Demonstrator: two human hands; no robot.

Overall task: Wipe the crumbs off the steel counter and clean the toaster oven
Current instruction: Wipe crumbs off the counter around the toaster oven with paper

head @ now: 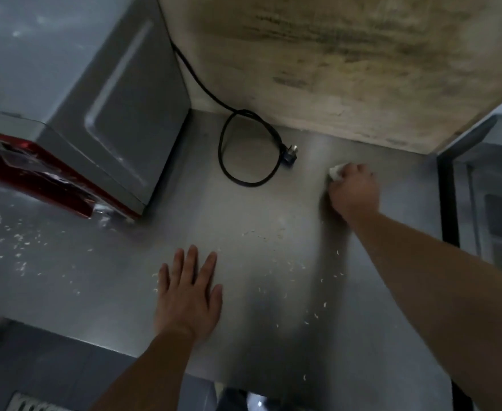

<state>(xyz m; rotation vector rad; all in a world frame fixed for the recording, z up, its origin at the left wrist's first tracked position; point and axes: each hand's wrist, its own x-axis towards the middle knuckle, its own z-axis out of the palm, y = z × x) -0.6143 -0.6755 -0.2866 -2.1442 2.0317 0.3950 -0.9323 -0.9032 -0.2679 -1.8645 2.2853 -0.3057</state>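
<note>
A small white cloth [336,171] is bunched in the closed grip of the right hand [354,189], only its pale edge showing past the knuckles, and it is pressed to the steel bench [160,253] far back and to the right of the toaster oven [95,114], close under the stained wall [347,54]; it is judged that a wiping stroke is meant to be drawn from there toward the near edge. The left hand [189,287] is laid flat, fingers straight and spread, nothing gripped, in front of and right of the toaster oven, probably as a brace while the reach is made. Crumbs [18,244] are scattered in front of the toaster oven and more lie to its right, near the front edge. The power cord [243,149] is left looped and unplugged just right of the toaster oven, likely for safe cleaning.
</note>
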